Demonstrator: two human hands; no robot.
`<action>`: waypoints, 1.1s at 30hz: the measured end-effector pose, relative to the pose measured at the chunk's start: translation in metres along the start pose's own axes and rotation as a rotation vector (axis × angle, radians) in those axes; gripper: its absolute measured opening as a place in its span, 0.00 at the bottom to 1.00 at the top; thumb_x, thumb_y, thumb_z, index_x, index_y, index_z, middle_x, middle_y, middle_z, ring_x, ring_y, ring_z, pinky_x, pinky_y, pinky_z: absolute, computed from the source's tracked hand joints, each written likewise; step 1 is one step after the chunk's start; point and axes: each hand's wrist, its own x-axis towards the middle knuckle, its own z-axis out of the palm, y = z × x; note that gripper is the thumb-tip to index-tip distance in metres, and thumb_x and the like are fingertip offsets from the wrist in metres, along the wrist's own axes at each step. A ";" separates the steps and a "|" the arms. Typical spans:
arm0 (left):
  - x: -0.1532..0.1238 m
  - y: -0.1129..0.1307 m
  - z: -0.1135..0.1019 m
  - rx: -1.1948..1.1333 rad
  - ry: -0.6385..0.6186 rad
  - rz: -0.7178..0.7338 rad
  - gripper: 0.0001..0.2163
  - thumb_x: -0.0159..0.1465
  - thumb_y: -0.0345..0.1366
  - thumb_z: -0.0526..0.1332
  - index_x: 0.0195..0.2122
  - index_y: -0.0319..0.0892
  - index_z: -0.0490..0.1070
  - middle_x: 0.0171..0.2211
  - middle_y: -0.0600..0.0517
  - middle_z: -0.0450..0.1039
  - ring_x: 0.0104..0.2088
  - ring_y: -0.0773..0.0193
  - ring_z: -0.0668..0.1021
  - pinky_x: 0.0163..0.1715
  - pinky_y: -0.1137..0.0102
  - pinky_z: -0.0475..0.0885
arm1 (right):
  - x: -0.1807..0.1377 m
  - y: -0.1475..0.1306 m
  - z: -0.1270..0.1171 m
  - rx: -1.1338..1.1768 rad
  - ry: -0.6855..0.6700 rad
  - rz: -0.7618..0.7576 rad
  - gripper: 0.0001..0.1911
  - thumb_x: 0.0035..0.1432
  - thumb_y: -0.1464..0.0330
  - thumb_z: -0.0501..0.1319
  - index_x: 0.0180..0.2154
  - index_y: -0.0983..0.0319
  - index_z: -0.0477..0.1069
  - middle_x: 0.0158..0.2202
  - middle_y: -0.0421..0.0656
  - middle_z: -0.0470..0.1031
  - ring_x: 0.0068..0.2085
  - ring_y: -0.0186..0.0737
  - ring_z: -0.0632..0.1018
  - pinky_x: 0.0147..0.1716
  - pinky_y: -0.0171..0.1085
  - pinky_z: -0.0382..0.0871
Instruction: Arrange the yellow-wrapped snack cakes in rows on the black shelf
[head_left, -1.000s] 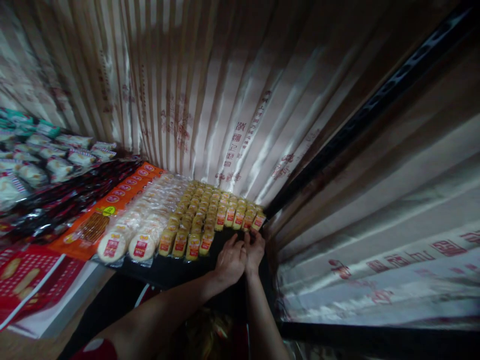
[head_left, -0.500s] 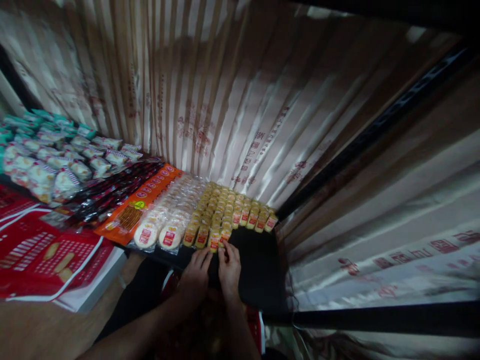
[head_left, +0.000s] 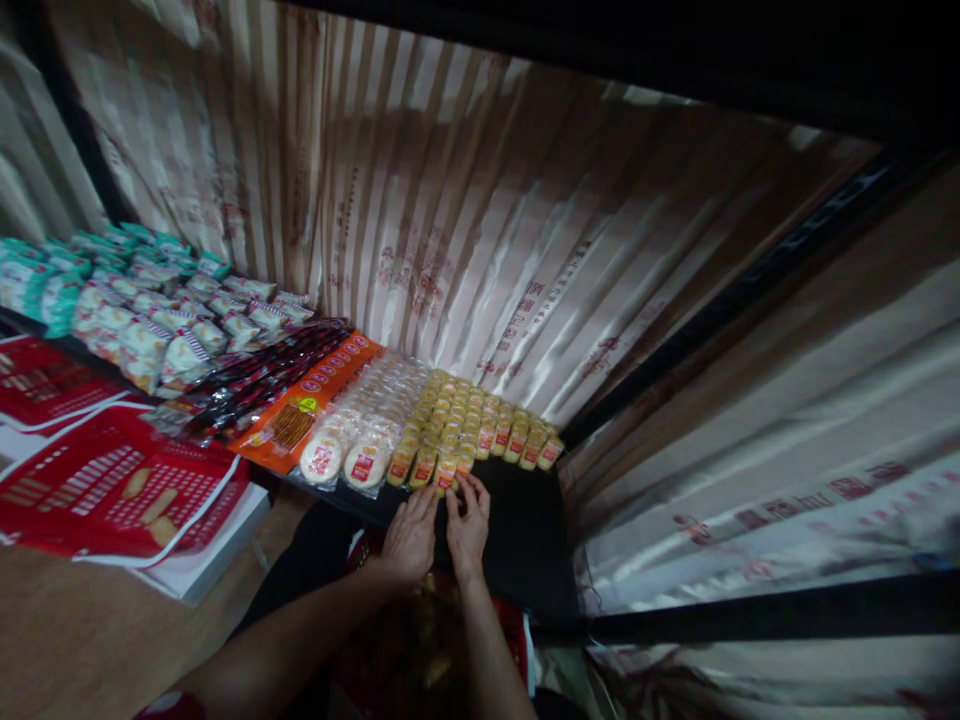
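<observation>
Rows of small yellow snack packets (head_left: pixel 424 465) with red-and-white labels stand on a dark shelf. At the front of these rows, my left hand (head_left: pixel 412 532) and my right hand (head_left: pixel 469 520) meet at one yellow packet (head_left: pixel 445 474). The left fingers lie close together, their tips at its lower left edge. On the other side my right fingers are bent, with the tips at its lower right edge. Fingertips partly cover the packet's bottom. Left of the yellow rows lie clear-wrapped round white crackers (head_left: pixel 366 462).
An orange snack bag (head_left: pixel 300 405), dark slim packets (head_left: pixel 255 385), and white (head_left: pixel 142 345) and green bags (head_left: pixel 56 295) continue leftward. Red printed bags (head_left: pixel 120 490) stand at lower left. A pleated curtain (head_left: pixel 450 200) hangs behind, with a black post (head_left: pixel 690 310) at right.
The view has shifted, so the shelf goods appear farther right and more green bags show at left. Both hands stay at the front yellow packet, the right fingers slightly more raised.
</observation>
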 end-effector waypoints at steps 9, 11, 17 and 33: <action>-0.012 -0.011 -0.001 0.048 0.210 0.045 0.24 0.56 0.23 0.49 0.55 0.36 0.62 0.61 0.41 0.55 0.61 0.53 0.57 0.59 0.54 0.55 | 0.000 -0.001 0.003 -0.055 -0.014 -0.039 0.18 0.55 0.61 0.54 0.45 0.62 0.70 0.49 0.50 0.64 0.51 0.43 0.68 0.48 0.43 0.66; -0.012 -0.014 -0.006 0.058 0.223 0.016 0.24 0.57 0.24 0.49 0.56 0.37 0.61 0.61 0.41 0.55 0.61 0.53 0.57 0.58 0.53 0.56 | 0.000 -0.001 0.003 -0.045 -0.017 -0.040 0.18 0.55 0.62 0.54 0.45 0.61 0.70 0.49 0.50 0.64 0.51 0.43 0.67 0.47 0.42 0.67; 0.000 -0.020 -0.010 0.065 0.087 0.075 0.25 0.58 0.25 0.47 0.59 0.32 0.54 0.62 0.40 0.52 0.63 0.54 0.54 0.58 0.56 0.58 | 0.001 -0.001 0.003 -0.040 -0.023 -0.041 0.18 0.55 0.62 0.54 0.46 0.60 0.69 0.50 0.50 0.63 0.51 0.44 0.68 0.44 0.42 0.69; -0.002 -0.030 -0.018 0.063 0.232 0.077 0.25 0.57 0.24 0.47 0.58 0.33 0.55 0.63 0.40 0.48 0.64 0.54 0.50 0.60 0.53 0.55 | 0.000 0.003 0.007 -0.168 0.002 -0.117 0.22 0.56 0.61 0.51 0.50 0.62 0.67 0.48 0.51 0.64 0.51 0.47 0.66 0.49 0.48 0.63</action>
